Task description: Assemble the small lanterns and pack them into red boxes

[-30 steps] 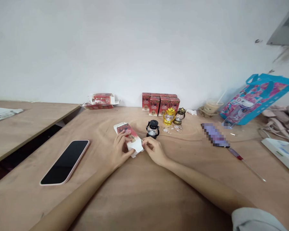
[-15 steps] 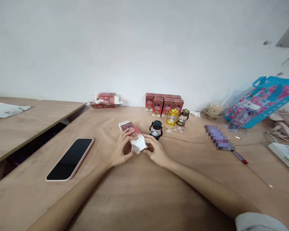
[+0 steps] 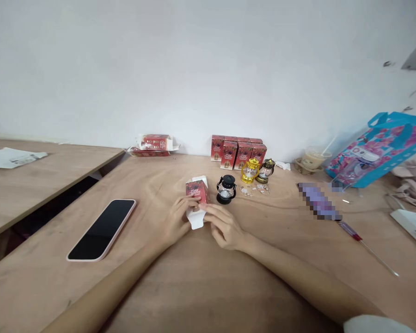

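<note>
head view. found red printed carton mid-tabletop, between left and right edges, short of far edge, just left of black lantern. recorded left hand closed on carton's left side, fingers over printed face, thumb partly hidden. recorded right hand reaching carton's near right corner with fingertips, thumb bent away below; unable to say whether pinching. judged step in hand as handling near white flap; judged next move to call for steady left hold and light fingertip control. noted printed face upward, long axis running roughly from far edge toward near side, far white flap and near white flap both open, latter pointing toward wearer.
</note>
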Available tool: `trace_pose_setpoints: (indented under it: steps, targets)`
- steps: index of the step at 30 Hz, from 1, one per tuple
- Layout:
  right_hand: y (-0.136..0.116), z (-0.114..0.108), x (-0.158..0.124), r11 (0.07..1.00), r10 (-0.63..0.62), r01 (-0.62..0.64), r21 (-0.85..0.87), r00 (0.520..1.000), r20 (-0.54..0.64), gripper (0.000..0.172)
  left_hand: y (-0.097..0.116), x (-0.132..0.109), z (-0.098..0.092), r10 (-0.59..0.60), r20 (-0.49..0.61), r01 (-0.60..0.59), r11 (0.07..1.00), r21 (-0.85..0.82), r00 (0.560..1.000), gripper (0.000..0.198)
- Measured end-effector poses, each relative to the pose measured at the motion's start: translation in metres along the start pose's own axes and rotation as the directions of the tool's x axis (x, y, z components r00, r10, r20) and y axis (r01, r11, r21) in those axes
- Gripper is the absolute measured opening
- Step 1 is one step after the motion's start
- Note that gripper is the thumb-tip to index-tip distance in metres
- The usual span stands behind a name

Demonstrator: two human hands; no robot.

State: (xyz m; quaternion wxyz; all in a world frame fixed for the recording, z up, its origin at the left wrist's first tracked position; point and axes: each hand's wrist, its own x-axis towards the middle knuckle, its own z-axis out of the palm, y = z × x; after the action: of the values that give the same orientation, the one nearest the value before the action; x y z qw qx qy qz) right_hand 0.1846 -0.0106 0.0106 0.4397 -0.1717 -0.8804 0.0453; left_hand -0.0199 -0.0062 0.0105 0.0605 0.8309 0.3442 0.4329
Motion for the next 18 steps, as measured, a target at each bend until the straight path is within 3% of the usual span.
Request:
trace_pose_setpoints:
  steps: [3,5,9,13,18]
  targets:
    - [0.002,0.000,-0.002,0.997,-0.063,0.059,0.046,0.992,0.108,0.047,-0.002,-0.001,-0.003,-0.010,-0.042,0.009,1.000,-0.015,0.999,0.025]
    - [0.003,0.002,-0.003,0.998,-0.038,0.032,0.059,0.993,0.107,0.048,0.000,-0.001,-0.004,-0.049,-0.099,0.048,0.999,-0.015,0.994,0.026]
    - [0.005,0.008,-0.005,0.989,0.117,-0.111,0.102,0.992,-0.055,0.052,0.011,0.000,-0.003,-0.052,-0.234,0.055,0.998,0.006,0.971,0.030]
    - [0.008,0.010,-0.007,0.918,0.383,-0.347,0.191,0.900,-0.209,0.050,0.021,0.004,0.000,0.074,-0.185,-0.058,0.994,0.094,0.980,0.035]
    - [0.002,0.011,-0.007,0.764,0.595,-0.455,0.458,0.771,-0.226,0.031,0.021,0.004,0.003,0.216,-0.139,-0.175,0.950,0.259,0.966,0.032]
